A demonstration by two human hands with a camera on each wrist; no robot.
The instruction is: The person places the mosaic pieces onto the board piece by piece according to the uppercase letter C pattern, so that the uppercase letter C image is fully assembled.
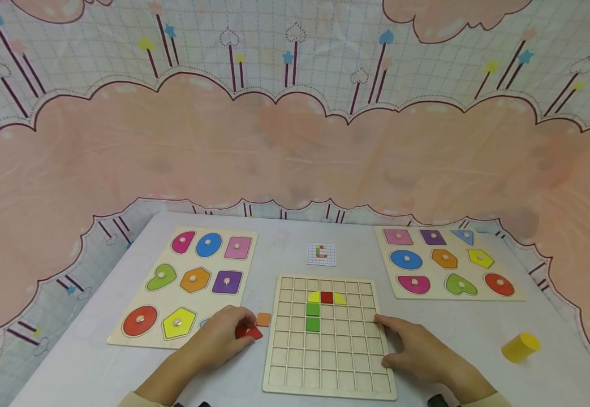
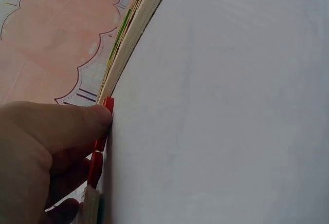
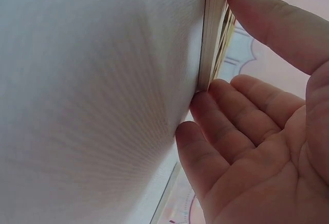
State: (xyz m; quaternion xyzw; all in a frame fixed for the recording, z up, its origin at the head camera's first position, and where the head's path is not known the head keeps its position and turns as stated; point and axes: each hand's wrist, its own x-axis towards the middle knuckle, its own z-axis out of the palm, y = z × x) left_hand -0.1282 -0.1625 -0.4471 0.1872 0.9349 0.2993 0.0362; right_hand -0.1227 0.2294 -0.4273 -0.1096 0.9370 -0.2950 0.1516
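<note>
My left hand [image 1: 223,334] is bent over small red tiles [image 1: 254,333] on the table, left of a wooden grid board [image 1: 343,362]. In the left wrist view its thumb [image 2: 77,124] touches one red tile [image 2: 108,104], with curled fingers behind. An orange square tile [image 1: 263,320] lies by the board's left edge. On the grid sit a red square [image 1: 327,297] between two yellow rounded pieces [image 1: 340,298], and two green squares [image 1: 313,324] in a column below the left one. My right hand [image 1: 419,347] rests its fingers and thumb against the board's right edge.
Beyond the board lies a small pattern card [image 1: 321,261]. Knobbed shape puzzles flank it: a left puzzle board [image 1: 200,308], partly under my left forearm, and a right puzzle board [image 1: 429,281]. A yellow cylinder [image 1: 521,347] lies at the right.
</note>
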